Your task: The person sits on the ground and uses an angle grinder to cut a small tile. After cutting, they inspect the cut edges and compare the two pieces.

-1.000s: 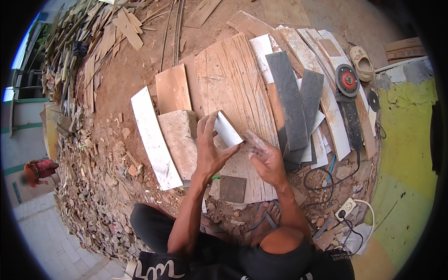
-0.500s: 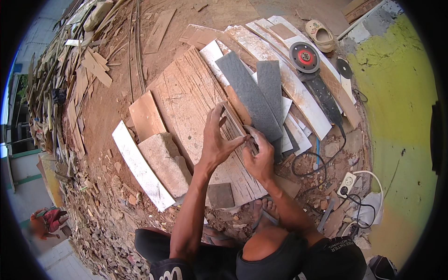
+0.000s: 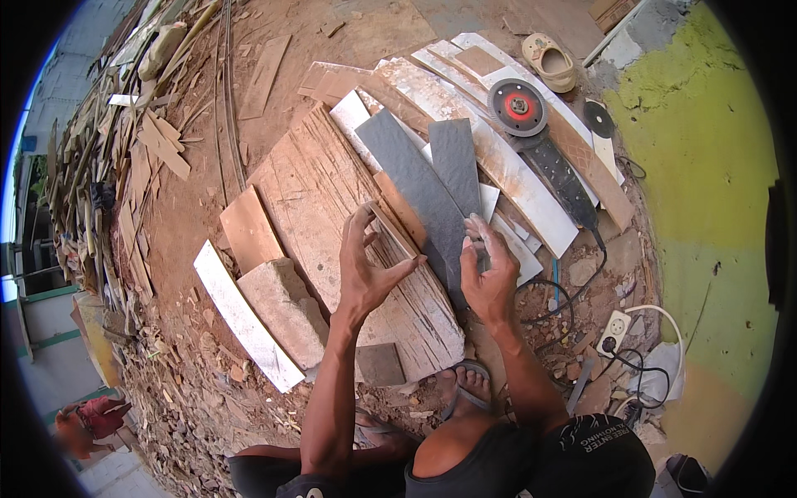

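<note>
At the scene's middle, the left hand (image 3: 365, 274) grips a tile piece (image 3: 394, 232) between widespread thumb and fingers, above a cracked wooden board (image 3: 303, 178). Just right, the right hand (image 3: 491, 278) curls, its gap narrow. Beyond, grey strips (image 3: 415, 162) and a grinder (image 3: 560, 178) lie right; rubble (image 3: 178, 398) covers the left ground; a yellow-green wall (image 3: 689, 166) stands far right.

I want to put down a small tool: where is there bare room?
The plank is bare beyond the left hand, between the brown tile and the grey strips. Right of it is crowded: grey and white strips overlap, with the grinder on top.
</note>
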`<state>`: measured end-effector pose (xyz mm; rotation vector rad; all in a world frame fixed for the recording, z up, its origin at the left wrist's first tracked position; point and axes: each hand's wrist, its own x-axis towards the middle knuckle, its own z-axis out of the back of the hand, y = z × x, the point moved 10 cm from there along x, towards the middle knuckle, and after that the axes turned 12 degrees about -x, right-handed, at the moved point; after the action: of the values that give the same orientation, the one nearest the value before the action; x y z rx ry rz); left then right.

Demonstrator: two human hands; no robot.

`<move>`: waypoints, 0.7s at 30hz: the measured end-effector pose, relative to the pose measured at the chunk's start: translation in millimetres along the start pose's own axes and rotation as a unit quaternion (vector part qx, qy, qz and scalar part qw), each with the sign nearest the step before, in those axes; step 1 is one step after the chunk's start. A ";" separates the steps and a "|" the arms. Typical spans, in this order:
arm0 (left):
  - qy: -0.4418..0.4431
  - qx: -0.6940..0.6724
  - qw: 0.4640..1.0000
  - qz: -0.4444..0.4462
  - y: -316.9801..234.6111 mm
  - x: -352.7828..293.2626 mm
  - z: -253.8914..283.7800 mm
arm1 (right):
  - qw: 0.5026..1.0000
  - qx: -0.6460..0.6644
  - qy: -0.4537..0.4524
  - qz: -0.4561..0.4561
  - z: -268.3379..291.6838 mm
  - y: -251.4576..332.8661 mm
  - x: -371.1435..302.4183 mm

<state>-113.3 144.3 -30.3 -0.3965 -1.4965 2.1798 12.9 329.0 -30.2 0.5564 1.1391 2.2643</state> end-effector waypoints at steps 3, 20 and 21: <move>-0.058 -0.083 0.993 0.063 -1.5 -11.9 23.9 | 0.977 -0.180 -0.108 0.032 57.4 -14.9 37.1; -0.094 -0.143 0.976 0.134 25.5 -40.7 24.7 | 0.884 -0.444 0.093 -0.112 86.5 -105.1 127.5; -0.089 -0.111 0.983 0.115 22.6 -39.1 26.6 | 0.886 -0.431 0.103 -0.135 90.3 -96.6 121.6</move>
<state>-97.6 95.8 -42.6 -0.4791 -1.8852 2.2808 -1.8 507.4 -44.7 -0.1964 0.1718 2.3076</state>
